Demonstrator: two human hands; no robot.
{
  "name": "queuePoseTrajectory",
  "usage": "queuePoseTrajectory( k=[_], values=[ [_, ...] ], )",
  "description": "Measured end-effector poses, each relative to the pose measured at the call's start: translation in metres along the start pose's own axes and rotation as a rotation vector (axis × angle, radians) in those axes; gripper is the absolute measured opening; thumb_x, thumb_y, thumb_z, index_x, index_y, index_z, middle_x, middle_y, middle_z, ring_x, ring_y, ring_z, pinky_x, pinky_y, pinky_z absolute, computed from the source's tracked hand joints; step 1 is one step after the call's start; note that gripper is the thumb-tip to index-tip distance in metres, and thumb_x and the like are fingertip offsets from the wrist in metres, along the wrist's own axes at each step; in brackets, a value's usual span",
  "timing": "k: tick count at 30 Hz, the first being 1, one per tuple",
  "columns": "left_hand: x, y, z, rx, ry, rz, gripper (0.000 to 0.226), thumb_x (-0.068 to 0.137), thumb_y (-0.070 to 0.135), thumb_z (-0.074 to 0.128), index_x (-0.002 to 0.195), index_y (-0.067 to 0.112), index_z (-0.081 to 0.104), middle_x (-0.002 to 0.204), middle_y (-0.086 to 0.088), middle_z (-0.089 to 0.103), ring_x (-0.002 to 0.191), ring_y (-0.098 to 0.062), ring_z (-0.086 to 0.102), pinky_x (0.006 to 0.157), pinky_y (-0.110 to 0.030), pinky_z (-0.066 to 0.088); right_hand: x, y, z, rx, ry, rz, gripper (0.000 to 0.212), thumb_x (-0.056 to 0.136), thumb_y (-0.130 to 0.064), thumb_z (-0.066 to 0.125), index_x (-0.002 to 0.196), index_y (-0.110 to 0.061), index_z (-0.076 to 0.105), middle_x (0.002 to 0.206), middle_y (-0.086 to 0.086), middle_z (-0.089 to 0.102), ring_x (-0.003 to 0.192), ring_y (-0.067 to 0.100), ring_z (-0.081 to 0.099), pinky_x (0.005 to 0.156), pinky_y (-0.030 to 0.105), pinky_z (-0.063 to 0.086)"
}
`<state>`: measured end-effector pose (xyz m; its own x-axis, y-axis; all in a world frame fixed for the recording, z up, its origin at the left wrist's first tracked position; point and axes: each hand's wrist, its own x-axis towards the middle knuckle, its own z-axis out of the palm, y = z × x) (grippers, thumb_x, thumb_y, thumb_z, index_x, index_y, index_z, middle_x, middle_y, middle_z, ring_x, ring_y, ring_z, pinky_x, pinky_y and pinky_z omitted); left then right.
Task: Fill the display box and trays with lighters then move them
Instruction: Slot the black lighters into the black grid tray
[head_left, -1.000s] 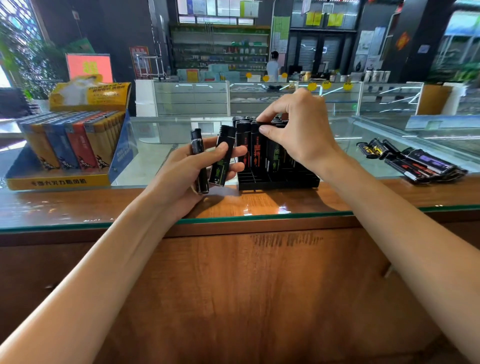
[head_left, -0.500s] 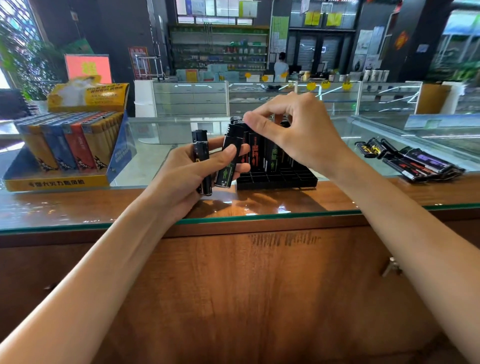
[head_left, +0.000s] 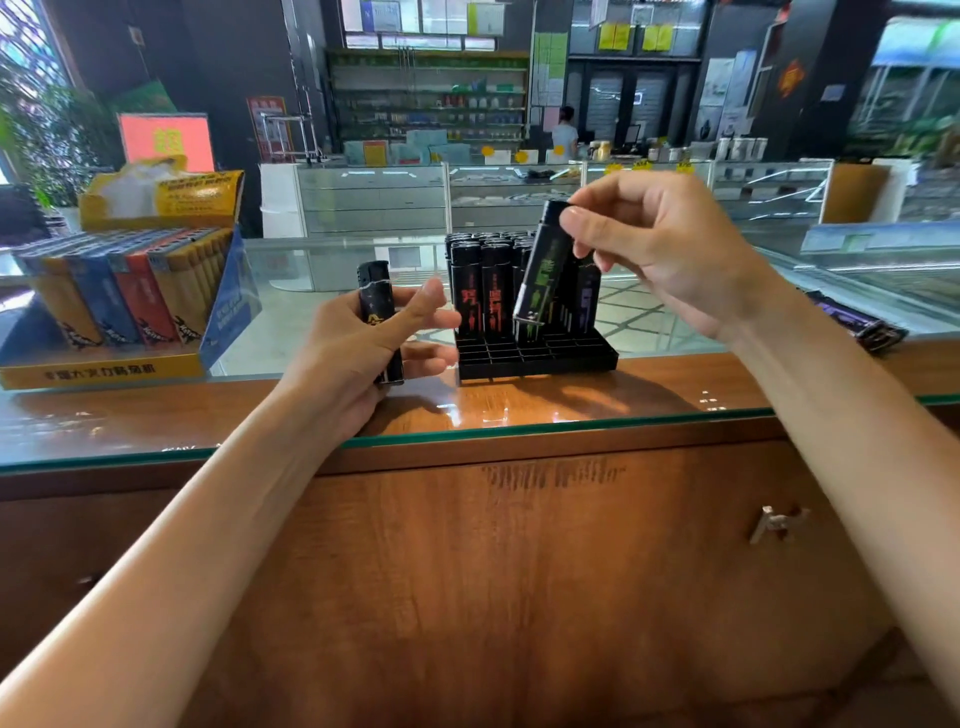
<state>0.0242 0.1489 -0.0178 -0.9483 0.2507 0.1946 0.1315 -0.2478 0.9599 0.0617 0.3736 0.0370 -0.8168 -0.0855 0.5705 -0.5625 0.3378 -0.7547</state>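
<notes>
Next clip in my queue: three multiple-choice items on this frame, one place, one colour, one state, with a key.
1. Where is the yellow display box from the black tray? A) left B) right C) on top
2. The print on the lighter in the right hand is: A) white B) pink C) green
3. The tray's front row of slots is: A) full B) empty C) taped over
Key: 1 A, the box stands off the tray's left side; 2 C, green figures show on its black body; 3 B, bare grid shows in front of the standing lighters.
</notes>
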Motion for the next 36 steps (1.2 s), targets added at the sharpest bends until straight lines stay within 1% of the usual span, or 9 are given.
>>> queuePoseTrajectory(
  k=[3, 7, 15, 18, 22, 26, 30, 33, 36],
  values=[
    [0.001, 0.0, 0.0, 0.048, 0.015, 0.009, 0.043, 0.062, 0.039, 0.075, 0.086, 0.006, 0.062, 0.057, 0.003, 0.062, 0.036, -0.009, 0.046, 0.036, -0.019, 0.039, -0.001, 0.01, -0.004, -0.096, 0.062, 0.009, 0.008, 0.083, -0.01, 0.066, 0.09, -0.007, 0.062, 0.078, 0.003, 0.063, 0.071, 0.011, 0.061, 0.068, 0.025, 0.051],
    [0.002, -0.001, -0.001, 0.07, -0.01, 0.01, 0.049, 0.059, 0.045, 0.075, 0.086, 0.006, 0.061, 0.053, 0.005, 0.054, 0.037, -0.008, 0.04, 0.035, -0.016, 0.033, -0.001, 0.019, 0.001, -0.17, 0.083, 0.003, 0.012, 0.082, -0.008, 0.067, 0.092, -0.002, 0.063, 0.079, 0.006, 0.065, 0.069, 0.01, 0.063, 0.072, 0.025, 0.055],
    [0.005, 0.001, -0.001, 0.009, -0.126, -0.037, 0.051, 0.079, 0.054, 0.059, 0.104, 0.009, 0.059, 0.064, 0.0, 0.058, 0.046, -0.011, 0.047, 0.04, -0.021, 0.038, 0.002, 0.02, 0.007, -0.253, 0.064, -0.026, 0.009, 0.081, -0.008, 0.068, 0.089, -0.005, 0.064, 0.078, 0.007, 0.066, 0.067, 0.008, 0.063, 0.07, 0.022, 0.055],
    [0.005, 0.002, 0.0, -0.008, -0.173, -0.061, 0.034, 0.095, 0.04, 0.039, 0.103, 0.011, 0.055, 0.066, 0.0, 0.057, 0.048, -0.012, 0.046, 0.043, -0.023, 0.039, 0.003, 0.019, 0.008, -0.262, 0.053, -0.033, 0.01, 0.081, -0.009, 0.069, 0.089, -0.005, 0.064, 0.076, 0.004, 0.065, 0.066, 0.008, 0.062, 0.07, 0.02, 0.055],
    [0.003, 0.002, 0.001, -0.053, -0.22, -0.055, 0.035, 0.095, 0.027, 0.028, 0.102, 0.009, 0.057, 0.071, -0.002, 0.057, 0.054, -0.012, 0.047, 0.054, -0.027, 0.04, 0.003, 0.02, 0.012, -0.288, 0.015, -0.036, 0.012, 0.081, -0.008, 0.069, 0.09, -0.003, 0.064, 0.074, 0.004, 0.066, 0.065, 0.009, 0.063, 0.068, 0.018, 0.054],
    [0.005, -0.001, -0.001, -0.086, -0.29, -0.036, 0.037, 0.097, 0.023, 0.029, 0.108, 0.005, 0.059, 0.077, -0.002, 0.059, 0.06, -0.011, 0.051, 0.061, -0.029, 0.043, 0.002, 0.022, 0.016, -0.294, 0.018, -0.023, 0.012, 0.081, -0.007, 0.069, 0.091, -0.002, 0.064, 0.074, 0.006, 0.065, 0.066, 0.014, 0.063, 0.069, 0.02, 0.055],
    [0.004, -0.003, -0.003, -0.079, -0.36, 0.038, 0.034, 0.101, 0.018, 0.032, 0.118, -0.001, 0.055, 0.082, -0.003, 0.064, 0.068, -0.012, 0.056, 0.061, -0.026, 0.05, 0.001, 0.022, 0.017, -0.302, 0.06, -0.03, 0.011, 0.078, -0.01, 0.072, 0.087, -0.005, 0.066, 0.073, 0.005, 0.068, 0.065, 0.015, 0.065, 0.067, 0.019, 0.055],
    [0.001, -0.002, -0.002, -0.04, -0.383, 0.103, 0.034, 0.097, 0.018, 0.038, 0.119, -0.002, 0.054, 0.092, -0.007, 0.069, 0.073, -0.012, 0.061, 0.067, -0.028, 0.055, -0.001, 0.022, 0.017, -0.325, 0.114, -0.029, 0.018, 0.075, -0.016, 0.075, 0.089, -0.005, 0.068, 0.078, 0.009, 0.07, 0.068, 0.015, 0.067, 0.068, 0.021, 0.056],
    [-0.001, -0.001, 0.001, 0.002, -0.378, 0.157, 0.036, 0.091, 0.023, 0.044, 0.116, 0.0, 0.057, 0.102, -0.01, 0.071, 0.072, -0.013, 0.063, 0.069, -0.034, 0.058, -0.005, 0.018, 0.015, -0.381, 0.204, -0.051, 0.026, 0.076, -0.023, 0.076, 0.096, -0.01, 0.067, 0.081, 0.003, 0.069, 0.075, 0.015, 0.066, 0.072, 0.024, 0.055]
  ],
)
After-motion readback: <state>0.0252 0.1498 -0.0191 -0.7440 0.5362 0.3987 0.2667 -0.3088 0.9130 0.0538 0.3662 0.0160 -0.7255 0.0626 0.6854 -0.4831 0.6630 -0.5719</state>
